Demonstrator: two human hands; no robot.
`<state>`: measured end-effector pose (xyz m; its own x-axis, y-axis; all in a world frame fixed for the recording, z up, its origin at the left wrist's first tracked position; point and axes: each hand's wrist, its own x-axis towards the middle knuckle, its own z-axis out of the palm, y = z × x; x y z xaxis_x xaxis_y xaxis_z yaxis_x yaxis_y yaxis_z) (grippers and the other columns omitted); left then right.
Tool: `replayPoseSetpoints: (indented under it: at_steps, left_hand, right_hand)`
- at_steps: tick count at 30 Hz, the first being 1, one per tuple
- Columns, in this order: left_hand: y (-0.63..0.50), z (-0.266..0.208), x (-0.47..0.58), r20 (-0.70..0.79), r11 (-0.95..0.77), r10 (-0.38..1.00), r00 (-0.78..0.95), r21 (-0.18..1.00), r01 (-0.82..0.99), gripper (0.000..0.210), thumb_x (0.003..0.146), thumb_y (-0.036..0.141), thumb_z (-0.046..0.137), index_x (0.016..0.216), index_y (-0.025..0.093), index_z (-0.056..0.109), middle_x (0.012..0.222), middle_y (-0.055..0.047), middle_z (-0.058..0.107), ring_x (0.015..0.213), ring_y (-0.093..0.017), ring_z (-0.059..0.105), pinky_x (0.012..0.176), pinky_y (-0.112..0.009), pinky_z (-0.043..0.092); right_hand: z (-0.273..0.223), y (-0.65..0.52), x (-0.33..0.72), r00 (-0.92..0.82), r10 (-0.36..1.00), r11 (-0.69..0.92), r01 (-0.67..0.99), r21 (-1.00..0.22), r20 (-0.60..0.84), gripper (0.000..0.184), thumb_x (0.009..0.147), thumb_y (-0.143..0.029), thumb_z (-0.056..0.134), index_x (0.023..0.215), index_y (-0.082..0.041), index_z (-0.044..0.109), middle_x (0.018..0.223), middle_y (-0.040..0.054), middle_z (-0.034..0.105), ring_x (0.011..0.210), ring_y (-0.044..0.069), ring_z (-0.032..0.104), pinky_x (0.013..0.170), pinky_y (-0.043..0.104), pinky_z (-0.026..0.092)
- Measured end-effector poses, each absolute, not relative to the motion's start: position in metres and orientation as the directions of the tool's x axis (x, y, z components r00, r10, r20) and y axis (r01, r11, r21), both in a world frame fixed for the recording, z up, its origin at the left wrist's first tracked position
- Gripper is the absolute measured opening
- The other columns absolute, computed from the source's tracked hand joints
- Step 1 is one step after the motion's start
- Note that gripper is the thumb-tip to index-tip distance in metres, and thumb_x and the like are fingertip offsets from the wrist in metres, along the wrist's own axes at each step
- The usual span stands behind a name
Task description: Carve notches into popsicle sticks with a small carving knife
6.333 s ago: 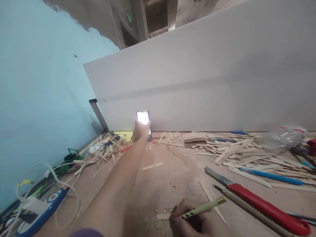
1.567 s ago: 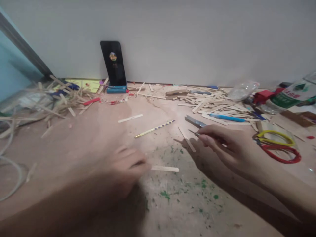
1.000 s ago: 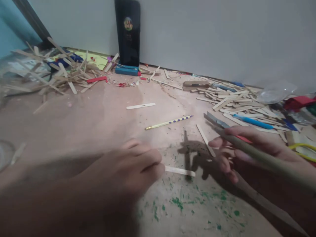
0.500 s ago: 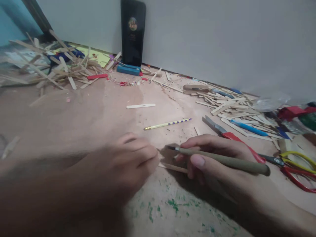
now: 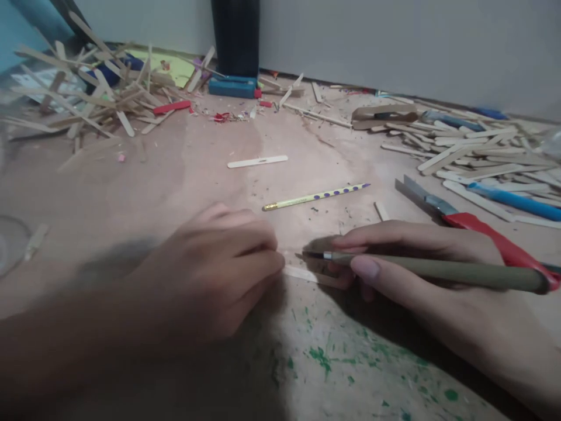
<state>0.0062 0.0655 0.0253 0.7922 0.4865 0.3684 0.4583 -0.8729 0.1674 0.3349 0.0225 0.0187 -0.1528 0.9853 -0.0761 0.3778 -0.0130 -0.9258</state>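
Observation:
My right hand (image 5: 394, 263) is closed around a craft knife (image 5: 447, 272) with a long, olive-coloured round handle, its dark narrow tip pointing left. My left hand (image 5: 232, 263) is closed, knuckles up, at the left end of a thin wooden craft stick (image 5: 309, 275). That stick lies low over the table between both hands, and my right fingertips are at its other end. What the left fingertips do is hidden under the hand. Just beyond the hands is a cream pencil (image 5: 318, 197) with purple spots, and farther back a single craft stick (image 5: 258, 162).
Red-handled scissors (image 5: 473, 228) lie right, behind my right hand. Loose craft sticks are heaped at back right (image 5: 477, 152) and back left (image 5: 100, 99). A dark phone (image 5: 236, 41) stands in a blue holder (image 5: 232, 87) by the wall. Green paint flecks mark the table (image 5: 350, 374).
The camera view has tilted down and come closer, so things at the back sit higher and the right-hand pile is farther right. Both hands keep their hold, close together.

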Motion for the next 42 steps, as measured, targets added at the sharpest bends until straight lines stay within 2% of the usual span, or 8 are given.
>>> replayPoseSetpoints:
  at_steps: [5,10,15,18,25,28,32,42]
  left_hand:
    - [0.067,0.027,0.006,0.347,-0.872,0.489,0.8,0.166,0.461,0.047,0.136,0.021,0.049,0.104,0.026,0.083,0.108,-0.001,0.089,0.096,-0.022,0.08,0.091,-0.038,0.058]
    - [0.067,0.023,0.005,0.37,-0.878,0.479,0.796,0.196,0.438,0.046,0.134,0.018,0.049,0.109,0.025,0.087,0.113,0.0,0.09,0.1,-0.022,0.082,0.091,-0.035,0.06]
    - [0.068,0.022,0.007,0.373,-0.874,0.487,0.79,0.212,0.438,0.043,0.131,0.015,0.053,0.106,0.025,0.087,0.109,0.0,0.089,0.097,-0.022,0.081,0.087,-0.037,0.06]
    - [0.067,0.024,0.008,0.372,-0.878,0.479,0.795,0.222,0.425,0.042,0.129,0.012,0.055,0.105,0.024,0.087,0.104,-0.001,0.087,0.094,-0.023,0.079,0.083,-0.04,0.058]
    - [0.068,0.022,0.008,0.376,-0.876,0.483,0.791,0.197,0.441,0.045,0.129,0.014,0.051,0.108,0.027,0.088,0.112,-0.002,0.091,0.098,-0.025,0.083,0.086,-0.039,0.059]
    - [0.07,0.023,0.01,0.391,-0.887,0.46,0.797,0.15,0.437,0.05,0.133,0.019,0.048,0.103,0.026,0.087,0.108,-0.002,0.09,0.096,-0.024,0.082,0.081,-0.038,0.057]
    - [0.069,0.023,0.011,0.402,-0.89,0.449,0.798,0.12,0.44,0.05,0.133,0.017,0.047,0.102,0.026,0.085,0.107,-0.002,0.09,0.093,-0.022,0.079,0.077,-0.037,0.054]
    - [0.068,0.023,0.009,0.39,-0.894,0.443,0.807,0.12,0.433,0.053,0.133,0.016,0.042,0.104,0.026,0.085,0.11,-0.003,0.087,0.095,-0.023,0.078,0.079,-0.038,0.054]
  right_hand:
    - [0.007,0.004,0.355,-0.158,0.986,0.014,0.427,-0.904,-0.06,0.052,0.096,-0.078,0.108,0.121,-0.033,0.102,0.102,0.0109,0.094,0.106,0.042,0.097,0.075,0.047,0.082]
    - [0.023,0.017,0.334,-0.164,0.986,0.066,0.456,-0.888,-0.011,0.051,0.092,-0.077,0.112,0.119,-0.035,0.103,0.112,0.011,0.097,0.112,0.043,0.097,0.082,0.048,0.084]
    - [0.034,0.04,0.316,-0.215,0.977,0.104,0.457,-0.883,0.003,0.029,0.098,-0.068,0.107,0.106,-0.04,0.105,0.121,0.0057,0.101,0.104,0.036,0.099,0.076,0.04,0.082]
    - [0.035,0.042,0.313,-0.209,0.978,0.132,0.489,-0.863,0.031,0.017,0.101,-0.061,0.101,0.109,-0.047,0.106,0.117,0.0002,0.102,0.095,0.032,0.1,0.069,0.034,0.08]
    - [0.043,0.044,0.319,-0.353,0.935,0.211,0.539,-0.815,0.008,0.011,0.106,-0.057,0.1,0.111,-0.05,0.107,0.115,-0.0018,0.102,0.099,0.034,0.102,0.079,0.038,0.086]
    - [0.038,0.043,0.321,-0.334,0.94,0.243,0.533,-0.81,0.062,0.016,0.104,-0.055,0.104,0.116,-0.045,0.107,0.112,0.0033,0.101,0.108,0.039,0.101,0.086,0.044,0.088]
    - [0.027,0.037,0.324,-0.309,0.946,0.262,0.541,-0.799,0.1,0.037,0.095,-0.059,0.112,0.127,-0.042,0.106,0.114,0.0061,0.1,0.117,0.044,0.099,0.082,0.046,0.087]
    - [0.011,0.039,0.324,-0.338,0.937,0.276,0.559,-0.782,0.089,0.037,0.095,-0.063,0.111,0.124,-0.041,0.105,0.106,0.005,0.099,0.113,0.042,0.099,0.077,0.042,0.085]
